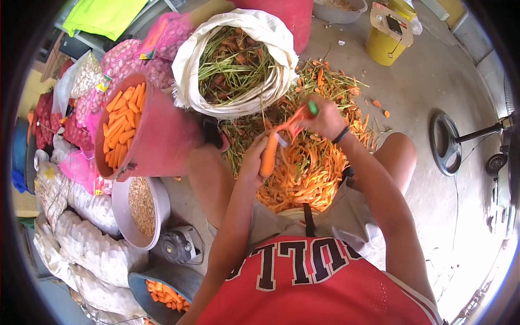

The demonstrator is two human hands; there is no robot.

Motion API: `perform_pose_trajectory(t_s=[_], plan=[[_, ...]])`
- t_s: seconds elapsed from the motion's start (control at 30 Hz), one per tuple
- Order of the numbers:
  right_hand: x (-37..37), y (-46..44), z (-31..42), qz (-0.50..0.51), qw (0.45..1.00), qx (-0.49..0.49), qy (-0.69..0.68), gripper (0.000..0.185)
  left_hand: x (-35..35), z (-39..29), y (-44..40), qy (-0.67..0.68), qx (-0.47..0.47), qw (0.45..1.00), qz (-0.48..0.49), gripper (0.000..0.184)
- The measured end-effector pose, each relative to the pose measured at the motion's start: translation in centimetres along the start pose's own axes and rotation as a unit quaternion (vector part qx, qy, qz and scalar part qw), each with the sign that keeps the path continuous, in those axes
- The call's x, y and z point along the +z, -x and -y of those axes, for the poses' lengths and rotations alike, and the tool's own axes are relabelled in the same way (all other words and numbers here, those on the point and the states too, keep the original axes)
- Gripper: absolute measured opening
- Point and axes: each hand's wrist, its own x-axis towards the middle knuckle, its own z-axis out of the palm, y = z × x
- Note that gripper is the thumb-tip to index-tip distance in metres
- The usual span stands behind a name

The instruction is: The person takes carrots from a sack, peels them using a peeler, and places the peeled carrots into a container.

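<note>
My left hand (253, 158) is closed around a carrot (268, 156), which points down toward my lap. In my right hand (326, 120) is a peeler with a red-orange handle (296, 121) and a green part, its head against the carrot's upper end. Below both hands lies a heap of carrot peelings (303, 176), mixed with green stalks. Just beyond them stands a white sack (187, 59), its mouth rolled back, filled with carrots that still have their green stalks.
At left a red bucket (162, 135) holds peeled carrots (122, 127). Near it are a pale basin (162, 203), a dark tub with cut carrots (165, 295), a small fan-like device (179, 246) and stacked sacks (89, 233). A yellow bucket (382, 47) and a black wheel-shaped base (445, 142) stand right.
</note>
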Motion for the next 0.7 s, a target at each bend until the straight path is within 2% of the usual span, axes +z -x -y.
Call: perform_pose_trajectory(t_s=[0.03, 0.07, 0.17, 0.2, 0.3, 0.33, 0.4, 0.43, 0.5, 0.6, 0.63, 0.67, 0.7], plan=[[0.7, 0.6, 1.2, 0.03, 0.999, -0.003, -0.024, 0.054, 0.1, -0.1, -0.1, 0.017, 0.008, 1.0, -0.009, 0.033], [1.1, 1.5, 3.3, 0.051, 0.996, -0.053, -0.057, 0.055, 0.4, 0.0, -0.4, 0.011, 0.019, 1.0, -0.009, 0.033], [1.9, 1.7, 4.4, 0.076, 0.992, -0.096, -0.04, 0.048, 0.4, 0.6, -0.6, -0.014, 0.042, 0.999, -0.019, 0.032], [1.5, 1.3, 3.2, 0.046, 0.993, -0.104, -0.013, 0.047, 0.7, 0.1, 0.4, -0.007, 0.012, 1.0, -0.002, 0.031], [-0.6, -1.0, 0.3, -0.025, 0.997, 0.054, 0.049, 0.047, 0.3, 0.7, 0.5, -0.029, 0.013, 0.999, -0.024, 0.03], [-0.5, -0.7, 0.3, -0.017, 0.999, 0.048, 0.018, 0.048, 0.1, 0.7, 0.4, 0.001, 0.013, 1.0, -0.011, 0.03], [0.1, 0.0, 0.9, -0.001, 0.999, 0.031, -0.041, 0.05, -0.2, 0.2, -0.1, 0.063, 0.017, 0.998, 0.016, 0.029], [0.4, 0.8, 3.2, 0.044, 0.998, -0.001, -0.049, 0.049, 0.2, 0.0, -0.3, 0.057, 0.023, 0.998, 0.004, 0.029], [1.7, 2.0, 5.6, 0.069, 0.993, -0.099, -0.014, 0.049, 1.1, -0.2, -0.2, 0.041, 0.032, 0.998, -0.023, 0.03], [1.5, 1.0, 3.1, 0.047, 0.997, -0.067, -0.014, 0.048, 1.0, -0.1, 1.1, -0.004, 0.004, 1.0, -0.023, 0.03], [1.3, 0.3, 1.1, -0.008, 0.997, -0.073, 0.006, 0.049, 0.9, -0.1, 1.1, -0.02, -0.003, 1.0, -0.01, 0.029], [0.5, -0.4, 0.1, -0.033, 0.998, -0.033, 0.03, 0.05, 0.3, 0.8, 0.6, -0.045, 0.015, 0.997, -0.056, 0.029], [-0.3, -0.9, -0.1, -0.058, 0.997, 0.007, 0.055, 0.05, 0.1, 0.7, 0.4, -0.012, 0.014, 1.0, -0.019, 0.03]])
